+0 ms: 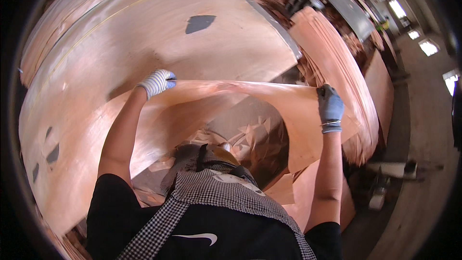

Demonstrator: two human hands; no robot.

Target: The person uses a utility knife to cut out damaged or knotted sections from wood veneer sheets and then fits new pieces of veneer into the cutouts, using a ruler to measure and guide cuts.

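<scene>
Gripping a thin, pinkish-tan wood veneer sheet [303, 127] by its far edge in the white-and-blue striped-gloved left hand [158, 84] and grey-blue-gloved right hand [331, 106], with that edge crosswise between both grips and slack curving bodyward below.

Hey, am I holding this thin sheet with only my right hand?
No, the left hand and the right hand both grip the thin sheet along its far edge.

A white, curved emblem [208, 236] stands on the chest of the black shirt [236, 228] and a pale patch [238, 182] on the checked apron [199, 190], with no words or numbers legible on either.
</scene>
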